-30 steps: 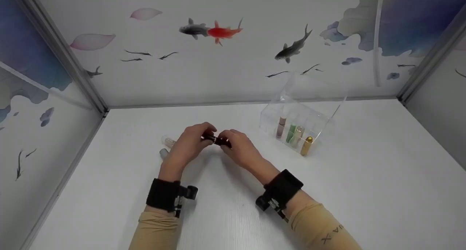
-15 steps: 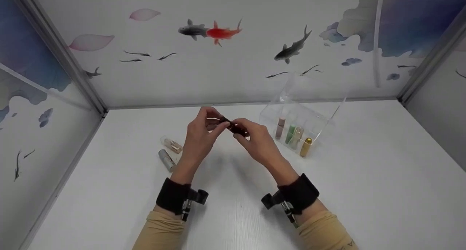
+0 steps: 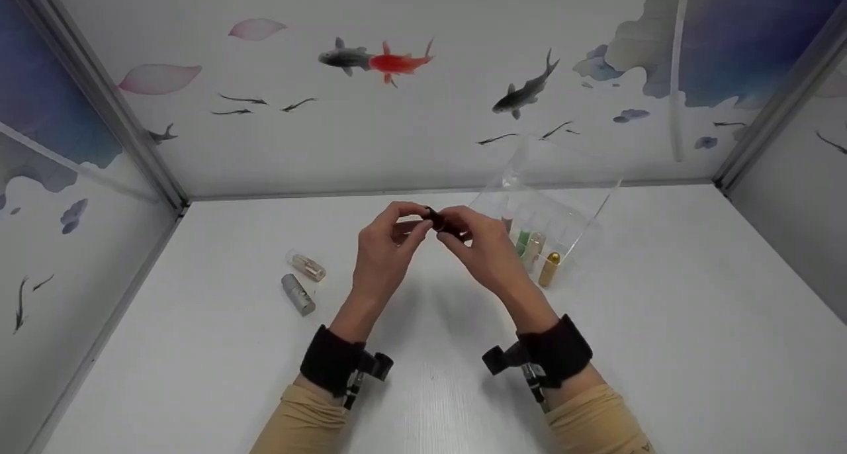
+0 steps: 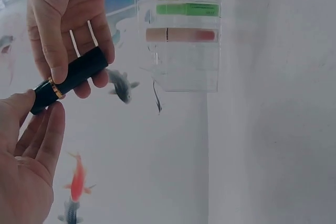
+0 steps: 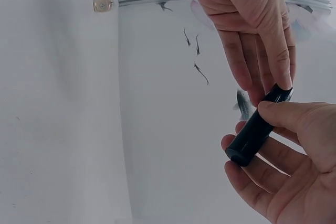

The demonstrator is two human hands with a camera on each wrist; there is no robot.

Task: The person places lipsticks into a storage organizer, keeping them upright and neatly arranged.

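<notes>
A dark lipstick tube with a gold ring (image 4: 79, 72) is held between both hands, above the white table. My left hand (image 3: 384, 252) pinches the shorter end between thumb and fingers. On the longer part, my right hand (image 3: 486, 249) grips with thumb and curled fingers, on the other side of the gold ring. In the right wrist view the lipstick tube (image 5: 252, 137) lies slanted, its flat end toward the camera. Both parts sit in line, ring between them.
Behind the right hand stands a clear acrylic organizer (image 3: 582, 226), holding a green tube (image 4: 188, 9), a pinkish tube (image 4: 181, 34) and a gold tube (image 3: 549, 270). A silver-grey tube (image 3: 298, 295) and a clear-capped tube (image 3: 307, 267) lie at the left of the table (image 3: 198, 348).
Both hands have moved right and farther from the body, carrying the lipstick tube together. The two tubes lying at the left, partly covered by the left hand before, now show fully.
</notes>
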